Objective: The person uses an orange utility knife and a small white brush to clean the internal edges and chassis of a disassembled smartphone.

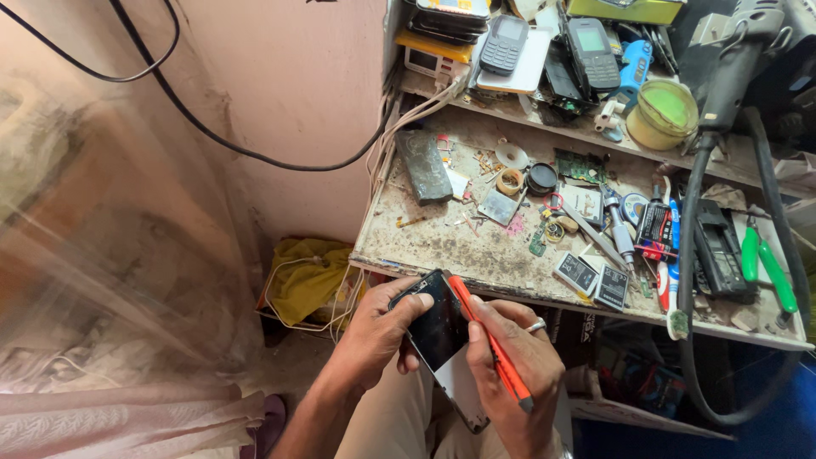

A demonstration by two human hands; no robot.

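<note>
Held in front of the cluttered desk [476, 246], the flat black smartphone [438, 327] sits gripped in the left hand [378, 336]; right hand [510, 357] fingers pinch an orange-handled knife [489, 344] against its edge. A slip could probably crack the glass.

Stained workbench [476, 246] with green pliers [765, 263], battery packs [593, 280], tape roll [510, 180].

A: What is being held below the front edge of the bench [476, 255]?

B: A dark, glossy phone screen panel [438, 327], lying tilted with its pale lower end downward.

A: And the tool?

B: An orange-handled tool [489, 344] is lying diagonally along the panel's right edge, touching it.
</note>
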